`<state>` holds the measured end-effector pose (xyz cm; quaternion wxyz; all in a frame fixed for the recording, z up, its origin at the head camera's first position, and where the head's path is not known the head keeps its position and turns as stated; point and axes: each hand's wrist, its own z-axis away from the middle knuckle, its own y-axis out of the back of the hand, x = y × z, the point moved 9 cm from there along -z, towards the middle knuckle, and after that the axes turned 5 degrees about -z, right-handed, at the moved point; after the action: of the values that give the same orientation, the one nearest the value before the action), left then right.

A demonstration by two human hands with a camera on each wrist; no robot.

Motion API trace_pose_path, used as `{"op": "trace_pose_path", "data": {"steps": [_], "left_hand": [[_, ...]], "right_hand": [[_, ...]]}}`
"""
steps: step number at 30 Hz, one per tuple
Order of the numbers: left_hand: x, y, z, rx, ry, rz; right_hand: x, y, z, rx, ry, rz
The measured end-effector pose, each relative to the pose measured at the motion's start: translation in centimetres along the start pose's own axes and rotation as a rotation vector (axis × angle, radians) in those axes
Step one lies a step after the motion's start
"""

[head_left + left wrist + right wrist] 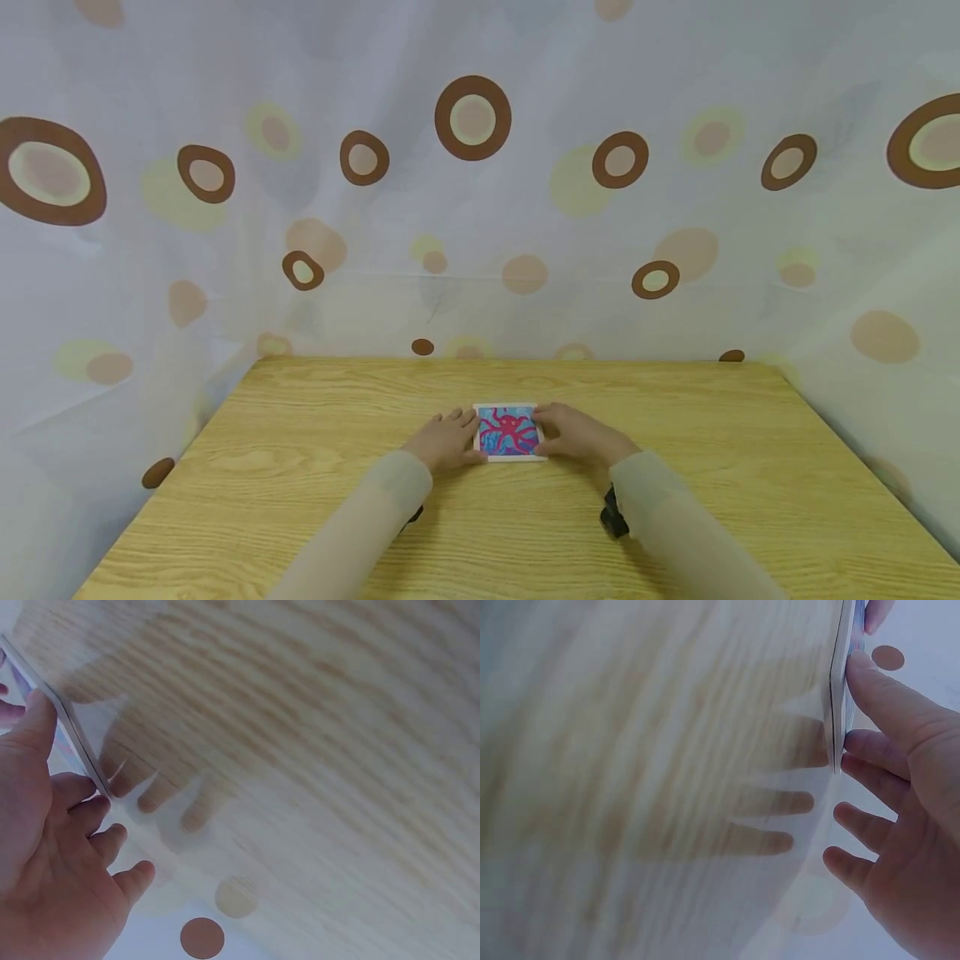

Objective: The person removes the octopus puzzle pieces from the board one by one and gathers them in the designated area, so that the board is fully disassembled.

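Note:
A small picture card with a white border shows a red octopus on blue and purple. It appears to lie flat on the wooden table. My left hand touches its left side, the thumb by the near corner and the other fingers spread beyond it. On the opposite side my right hand touches the right edge with thumb and index finger. The card's thin edge shows beside the left fingers in the left wrist view. From the right wrist, the right hand has its last two fingers apart from the card.
The light wooden table mirrors the hands faintly. A pale sheet with brown rings and dots hangs behind and along both sides of the table. A black wrist device sits under the right sleeve.

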<state>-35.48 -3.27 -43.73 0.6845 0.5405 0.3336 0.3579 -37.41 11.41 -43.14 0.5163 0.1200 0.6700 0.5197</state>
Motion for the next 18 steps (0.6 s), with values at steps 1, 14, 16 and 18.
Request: {"op": "trace_pose_path", "data": {"steps": [1, 14, 16, 18], "left_hand": [[0.1, 0.0, 0.1, 0.001, -0.002, 0.000], [1.9, -0.5, 2.2, -0.011, -0.041, 0.055], [2.2, -0.6, 2.5, -0.013, -0.055, 0.056], [2.6, -0.7, 2.8, -0.018, -0.069, 0.054]], "right_hand": [[-0.2, 0.0, 0.1, 0.000, 0.007, 0.005], [-1.8, -0.8, 3.3, -0.010, 0.086, 0.082], [-2.0, -1.0, 3.9, -0.011, 0.101, 0.100], [-2.3, -1.1, 4.5, -0.012, 0.121, 0.124]]}}
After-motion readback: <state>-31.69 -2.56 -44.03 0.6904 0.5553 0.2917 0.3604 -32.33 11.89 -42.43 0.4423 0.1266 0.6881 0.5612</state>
